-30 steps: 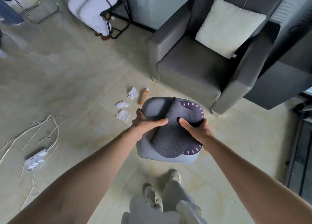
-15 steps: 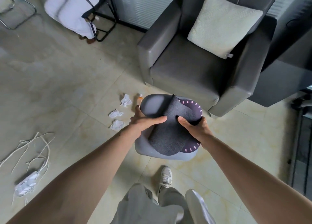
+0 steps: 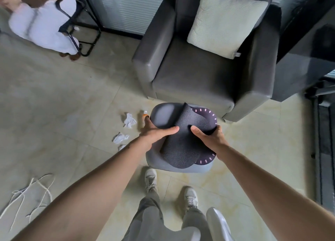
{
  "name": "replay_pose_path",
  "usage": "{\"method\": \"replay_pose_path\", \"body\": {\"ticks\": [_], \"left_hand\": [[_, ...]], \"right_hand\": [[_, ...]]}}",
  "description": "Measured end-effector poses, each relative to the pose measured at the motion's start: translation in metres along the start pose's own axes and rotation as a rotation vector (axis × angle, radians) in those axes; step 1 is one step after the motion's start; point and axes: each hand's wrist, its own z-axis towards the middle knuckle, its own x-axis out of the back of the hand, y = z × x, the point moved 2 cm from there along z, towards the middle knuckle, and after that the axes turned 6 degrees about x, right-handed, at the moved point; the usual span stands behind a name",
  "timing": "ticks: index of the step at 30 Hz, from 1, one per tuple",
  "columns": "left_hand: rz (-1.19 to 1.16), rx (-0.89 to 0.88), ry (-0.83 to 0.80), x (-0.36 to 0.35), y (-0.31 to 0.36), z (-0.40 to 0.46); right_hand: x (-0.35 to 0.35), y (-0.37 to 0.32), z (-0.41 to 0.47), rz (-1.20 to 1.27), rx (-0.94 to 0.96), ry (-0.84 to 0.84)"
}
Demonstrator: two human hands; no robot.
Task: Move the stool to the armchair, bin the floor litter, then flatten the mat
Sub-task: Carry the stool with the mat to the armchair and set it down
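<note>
Two bare hands grip one rounded grey plastic stool [image 3: 164,117], the left hand [image 3: 155,134] clamped on its left flank with the thumb lying across the top, the right hand [image 3: 211,138] clamped on the right side with its thumb pressing the one dark woven round mat [image 3: 183,150] that lies on the seat. The mat is folded over itself, so its textured underside faces up and a crescent of its purple face with pale dashes [image 3: 208,113] shows along the right edge; the fold's long axis runs from the near edge of the stool away toward the armchair, ending in a raised peak at the far side. The stool is just in front of the one dark grey upholstered armchair [image 3: 195,81], near its front right corner, and whether it touches the floor cannot be told. One cream square cushion [image 3: 224,21] leans against the armchair's back. On the beige tiled floor [image 3: 63,104] to the left of the stool lie three crumpled white paper scraps [image 3: 129,120], and one small bottle with an orange part [image 3: 144,114] is partly hidden behind the left hand. One tangle of white cord [image 3: 30,191] lies at the lower left. Two pale sneakers [image 3: 150,179] stand just behind the stool.
</note>
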Motion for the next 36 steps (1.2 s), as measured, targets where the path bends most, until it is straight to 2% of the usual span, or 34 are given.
{"method": "replay_pose_path", "body": {"ticks": [8,13,24,36], "left_hand": [[0.188,-0.007,-0.078,0.035,0.021,0.06],[0.24,0.0,-0.125,0.03,0.026,0.098],[0.199,0.073,-0.136,-0.033,0.024,0.197],[0.215,0.114,-0.117,-0.12,-0.044,0.37]], "right_hand": [[-0.049,-0.01,0.021,0.136,-0.068,0.098],[-0.061,0.0,0.04,0.191,-0.097,0.129],[-0.058,0.048,0.148,0.248,-0.096,0.139],[-0.105,0.162,0.305,0.263,-0.135,0.207]]}}
